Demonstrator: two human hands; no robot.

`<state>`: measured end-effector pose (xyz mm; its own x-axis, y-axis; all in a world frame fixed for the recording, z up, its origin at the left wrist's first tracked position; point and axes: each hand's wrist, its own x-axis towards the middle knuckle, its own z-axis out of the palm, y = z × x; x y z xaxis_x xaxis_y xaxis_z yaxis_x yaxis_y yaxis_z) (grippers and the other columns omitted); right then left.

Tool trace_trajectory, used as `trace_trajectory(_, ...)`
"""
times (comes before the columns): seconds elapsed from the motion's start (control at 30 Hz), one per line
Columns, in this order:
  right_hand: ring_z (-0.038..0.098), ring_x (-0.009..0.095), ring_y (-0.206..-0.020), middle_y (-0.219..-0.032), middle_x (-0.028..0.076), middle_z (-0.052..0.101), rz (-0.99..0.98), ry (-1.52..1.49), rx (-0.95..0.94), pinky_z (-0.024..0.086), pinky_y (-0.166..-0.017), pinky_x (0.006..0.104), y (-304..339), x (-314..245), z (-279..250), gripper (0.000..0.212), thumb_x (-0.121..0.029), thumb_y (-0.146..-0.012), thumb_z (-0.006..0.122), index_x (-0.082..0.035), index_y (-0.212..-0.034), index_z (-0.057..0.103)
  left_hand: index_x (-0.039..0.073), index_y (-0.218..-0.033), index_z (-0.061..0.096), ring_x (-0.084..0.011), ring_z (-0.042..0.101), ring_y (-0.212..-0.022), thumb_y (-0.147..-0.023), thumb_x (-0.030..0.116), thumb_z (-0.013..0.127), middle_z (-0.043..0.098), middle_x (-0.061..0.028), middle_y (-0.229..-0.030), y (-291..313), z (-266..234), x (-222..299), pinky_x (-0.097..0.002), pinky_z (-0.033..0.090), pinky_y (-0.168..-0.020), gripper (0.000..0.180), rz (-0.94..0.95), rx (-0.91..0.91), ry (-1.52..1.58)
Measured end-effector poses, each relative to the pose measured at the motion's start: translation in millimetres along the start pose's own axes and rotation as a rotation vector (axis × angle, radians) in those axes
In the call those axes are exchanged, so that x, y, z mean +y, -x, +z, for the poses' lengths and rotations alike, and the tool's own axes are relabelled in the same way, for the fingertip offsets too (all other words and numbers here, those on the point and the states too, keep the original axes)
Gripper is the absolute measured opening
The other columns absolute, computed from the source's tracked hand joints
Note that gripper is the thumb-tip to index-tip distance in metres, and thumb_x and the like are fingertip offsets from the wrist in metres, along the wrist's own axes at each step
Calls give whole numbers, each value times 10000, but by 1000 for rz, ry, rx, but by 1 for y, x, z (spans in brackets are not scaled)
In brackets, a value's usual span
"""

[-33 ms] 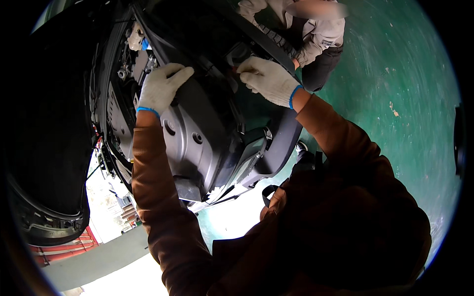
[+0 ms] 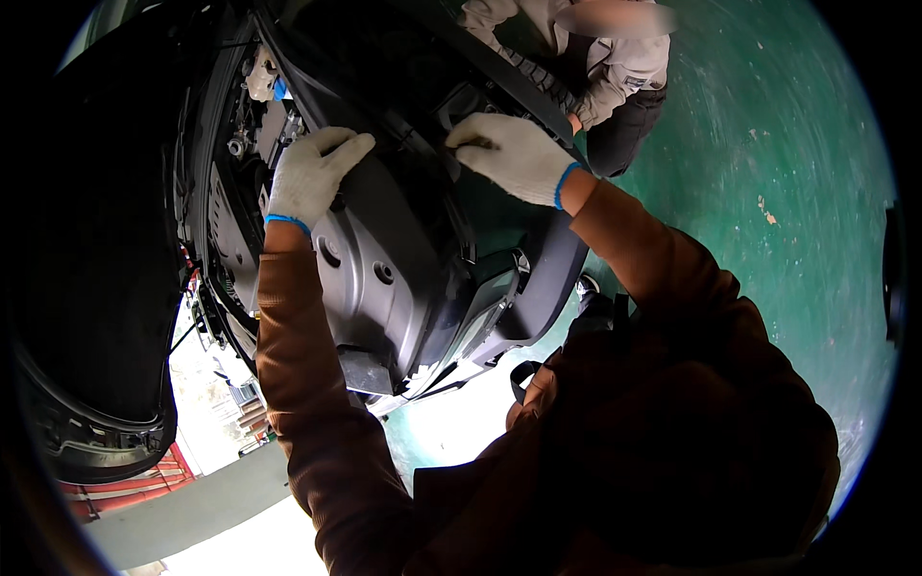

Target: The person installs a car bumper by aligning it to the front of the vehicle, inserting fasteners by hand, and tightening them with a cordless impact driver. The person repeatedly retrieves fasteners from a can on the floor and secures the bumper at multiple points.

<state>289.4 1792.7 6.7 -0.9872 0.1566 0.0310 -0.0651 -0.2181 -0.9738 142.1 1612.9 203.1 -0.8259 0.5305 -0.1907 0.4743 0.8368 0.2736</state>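
Both my hands wear white knit gloves with blue cuffs. My left hand (image 2: 312, 180) lies at the inner edge of a grey plastic cover (image 2: 379, 206) in a vehicle's front bay, its fingers stretched and apart, holding nothing visible. Farther right, my right hand (image 2: 514, 158) is over the dark gap beside a black trim strip (image 2: 408, 134). Its thumb and fingers curl toward each other in a pinch. Whatever sits between those fingertips is too dark to make out. Below the grey cover a headlight (image 2: 485, 302) shows at the vehicle's corner.
A raised black hood (image 2: 96, 240) fills the left side. Across the vehicle, another person in a light jacket (image 2: 634, 72) crouches beside a tire (image 2: 538, 82). Green floor (image 2: 759, 163) stretches to the right. Metal parts (image 2: 237, 144) show inside the bay.
My right hand has shifted slightly left, toward the trim strip, and its fingers have turned a little. My left hand has barely moved.
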Motion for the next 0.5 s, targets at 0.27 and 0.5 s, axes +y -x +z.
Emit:
trace_trajectory(0.27,675,393,-1078,-1081,177,699,-536,541,-72,556,-950,482,-55,-13,56,255,-145,-904,717,-41,-1137,716,-25,-1094,815,-176,664,-657,-941,412,786,760,-123,-848,5,-1,-6,-314,531,-652,464,164,137,33)
trace_trajectory(0.5,692,402,-1070,-1078,192,707,-496,894,-128,584,-904,496,-67,-22,64,211,-163,-904,723,-58,-1088,719,-9,-1132,813,-270,755,-903,-938,423,774,795,-189,-1048,11,-6,-2,-356,574,-865,475,62,89,15)
